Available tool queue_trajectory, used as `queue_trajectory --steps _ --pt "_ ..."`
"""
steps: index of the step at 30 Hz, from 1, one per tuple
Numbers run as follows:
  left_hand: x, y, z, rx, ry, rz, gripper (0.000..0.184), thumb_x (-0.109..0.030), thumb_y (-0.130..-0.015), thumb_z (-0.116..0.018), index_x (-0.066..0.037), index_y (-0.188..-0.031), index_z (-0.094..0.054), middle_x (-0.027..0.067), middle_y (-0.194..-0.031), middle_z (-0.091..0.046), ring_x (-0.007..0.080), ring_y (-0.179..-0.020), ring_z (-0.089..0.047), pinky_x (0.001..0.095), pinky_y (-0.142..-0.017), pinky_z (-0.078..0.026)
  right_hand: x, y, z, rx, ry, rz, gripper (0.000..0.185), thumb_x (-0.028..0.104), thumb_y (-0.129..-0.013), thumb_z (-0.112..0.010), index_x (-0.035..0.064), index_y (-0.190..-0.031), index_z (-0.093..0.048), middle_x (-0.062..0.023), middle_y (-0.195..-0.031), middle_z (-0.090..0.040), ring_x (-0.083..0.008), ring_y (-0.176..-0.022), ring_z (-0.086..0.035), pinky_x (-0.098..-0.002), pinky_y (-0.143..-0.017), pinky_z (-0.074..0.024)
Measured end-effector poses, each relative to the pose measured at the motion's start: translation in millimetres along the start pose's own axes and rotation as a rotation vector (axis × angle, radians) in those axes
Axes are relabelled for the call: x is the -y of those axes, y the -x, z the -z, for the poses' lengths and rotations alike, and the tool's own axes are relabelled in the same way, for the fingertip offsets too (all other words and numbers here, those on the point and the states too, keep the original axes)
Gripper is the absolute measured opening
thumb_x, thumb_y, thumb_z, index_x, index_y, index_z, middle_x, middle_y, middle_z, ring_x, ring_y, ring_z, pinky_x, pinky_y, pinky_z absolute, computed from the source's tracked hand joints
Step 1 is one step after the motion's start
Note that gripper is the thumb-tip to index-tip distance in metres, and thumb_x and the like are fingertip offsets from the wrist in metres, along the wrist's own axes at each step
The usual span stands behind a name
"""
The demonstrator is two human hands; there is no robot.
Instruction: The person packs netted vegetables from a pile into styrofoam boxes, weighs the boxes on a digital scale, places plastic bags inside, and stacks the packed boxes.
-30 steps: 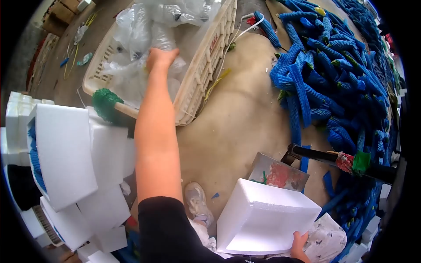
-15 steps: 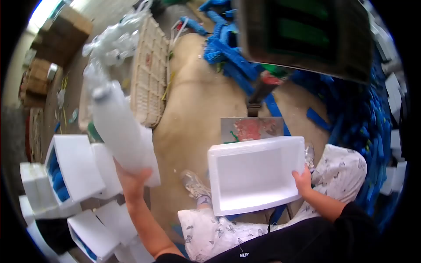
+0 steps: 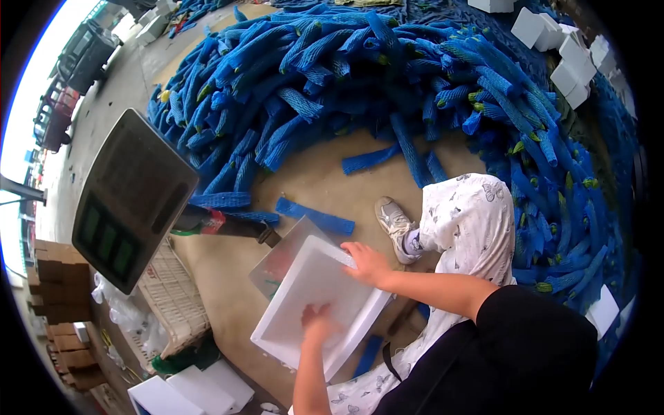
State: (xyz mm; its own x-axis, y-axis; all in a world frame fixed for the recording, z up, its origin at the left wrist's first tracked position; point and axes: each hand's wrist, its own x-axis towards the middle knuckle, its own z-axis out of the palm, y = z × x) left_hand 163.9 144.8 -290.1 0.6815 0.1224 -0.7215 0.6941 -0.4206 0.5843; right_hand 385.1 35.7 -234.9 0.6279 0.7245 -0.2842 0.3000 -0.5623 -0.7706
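A white foam box point(image 3: 296, 287) sits tilted in view across the metal plate point(image 3: 304, 232) of a scale, its open side up. My right hand point(image 3: 366, 265) grips its far rim, fingers over the edge. My left hand point(image 3: 318, 321) is down inside the box, smeared by motion. Whether it holds anything I cannot make out. White bottle and white foam would blend here, and no bottle is clearly visible. The scale's display head point(image 3: 135, 200) stands on a post to the left of the box.
A large heap of blue-netted long green produce point(image 3: 297, 83) curves around the far side and right. Loose netted pieces point(image 3: 315, 216) lie on the floor. At lower left are a beige crate point(image 3: 173, 297), clear plastic bags point(image 3: 135, 318) and white foam boxes point(image 3: 200, 391). Cardboard boxes point(image 3: 62, 277) are stacked beyond.
My view has swung right. My left hand, which held a whitish bottle at the left, is now inside the foam box. My right hand has stayed on the box's rim.
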Motion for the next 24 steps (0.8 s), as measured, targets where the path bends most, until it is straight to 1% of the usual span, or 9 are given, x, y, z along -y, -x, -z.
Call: queue_trajectory --steps 2,5,7,10,16,19,20,22,24 --pt "-46.4 25.4 0.1 -0.643 -0.318 0.112 0.077 -0.031 -0.069 -0.071 -0.009 -0.137 -0.042 0.0188 -0.143 -0.036 0.0360 -0.130 -0.036 0.0444 -0.107 -0.031 -32.4 -28.7 -23.5 0.083 0.014 0.009 0.063 0.045 -0.079 -0.066 0.0111 -0.128 -0.046 -0.0135 -0.126 -0.050 -0.0340 -0.115 -0.049 -0.0440 -0.094 -0.0421" --pt "-60.9 28.2 -29.3 -0.397 -0.171 0.057 0.069 -0.032 -0.084 -0.058 -0.020 -0.146 -0.029 0.0136 -0.151 -0.025 0.0349 -0.138 -0.024 0.0612 -0.109 -0.014 -10.2 -112.3 10.2 0.125 -0.472 -0.027 0.078 0.054 -0.077 -0.067 0.0089 -0.136 -0.042 -0.0195 -0.131 -0.044 -0.0340 -0.123 -0.043 -0.0419 -0.101 -0.0366" --pt "-56.7 15.4 -36.9 -0.266 -0.267 0.122 0.070 -0.032 -0.085 -0.057 -0.023 -0.147 -0.025 0.0121 -0.152 -0.022 0.0337 -0.140 -0.020 0.0661 -0.108 -0.008 22.1 -201.6 79.8 -0.234 -0.086 0.232 0.065 0.043 -0.071 -0.073 0.0194 -0.127 -0.051 -0.0167 -0.131 -0.043 -0.0356 -0.123 -0.042 -0.0402 -0.103 -0.0358" --pt "-47.7 2.4 -37.1 -0.342 -0.318 0.205 0.077 -0.036 -0.082 -0.061 -0.025 -0.148 -0.023 0.0075 -0.154 -0.019 0.0305 -0.142 -0.014 0.0660 -0.108 -0.001 33.9 -333.5 170.1 -0.762 0.530 0.179 0.070 0.049 -0.066 -0.073 0.0292 -0.128 -0.048 -0.0221 -0.145 -0.027 -0.0416 -0.135 -0.025 -0.0628 -0.104 -0.0235" --pt "-43.4 0.5 -27.3 -0.252 -0.211 0.258 0.077 -0.040 -0.081 -0.062 -0.025 -0.147 -0.026 0.0056 -0.154 -0.019 0.0308 -0.142 -0.012 0.0641 -0.109 -0.001 24.1 -479.5 229.0 -0.413 0.520 -0.365 0.109 0.076 -0.053 -0.071 0.0340 -0.144 -0.029 -0.0255 -0.152 -0.004 -0.0497 -0.133 -0.027 -0.0605 -0.101 -0.0326" --pt "-33.5 3.2 -32.3 -0.285 -0.184 0.200 0.077 -0.041 -0.077 -0.065 -0.022 -0.144 -0.031 0.0077 -0.153 -0.021 0.0318 -0.141 -0.016 0.0664 -0.107 -0.003 27.9 -488.6 240.5 -0.273 0.541 -0.447 0.109 0.067 -0.054 -0.076 0.0278 -0.145 -0.030 -0.0301 -0.150 -0.008 -0.0498 -0.130 -0.032 -0.0525 -0.101 -0.0378" --pt "-35.9 3.5 -31.7 -0.389 -0.347 0.146 0.070 -0.037 -0.075 -0.067 -0.017 -0.137 -0.041 0.0132 -0.142 -0.040 0.0359 -0.132 -0.034 0.0628 -0.105 -0.022 24.6 -496.1 238.8 -0.253 0.568 -0.471 0.102 0.060 -0.055 -0.079 0.0288 -0.143 -0.035 -0.0304 -0.150 -0.009 -0.0490 -0.129 -0.034 -0.0491 -0.102 -0.0389" --pt "-22.9 3.4 -38.2 -0.291 -0.327 0.175 0.088 -0.045 -0.078 -0.065 -0.027 -0.150 -0.017 0.0032 -0.157 -0.013 0.0278 -0.144 -0.010 0.0636 -0.107 -0.007 19.3 -482.6 233.9 -0.388 0.386 -0.422 0.087 0.053 -0.058 -0.079 0.0373 -0.136 -0.044 -0.0285 -0.145 -0.019 -0.0476 -0.124 -0.039 -0.0464 -0.100 -0.0417" --pt "-23.2 -2.8 -31.8 -0.249 -0.416 0.202 0.084 -0.050 -0.079 -0.062 -0.026 -0.149 -0.024 0.0048 -0.155 -0.020 0.0291 -0.141 -0.019 0.0622 -0.107 -0.013 5.8 -471.6 220.5 -0.515 0.330 -0.293 0.071 0.044 -0.061 -0.076 0.0322 -0.128 -0.053 -0.0266 -0.138 -0.027 -0.0478 -0.117 -0.043 -0.0468 -0.096 -0.0453"
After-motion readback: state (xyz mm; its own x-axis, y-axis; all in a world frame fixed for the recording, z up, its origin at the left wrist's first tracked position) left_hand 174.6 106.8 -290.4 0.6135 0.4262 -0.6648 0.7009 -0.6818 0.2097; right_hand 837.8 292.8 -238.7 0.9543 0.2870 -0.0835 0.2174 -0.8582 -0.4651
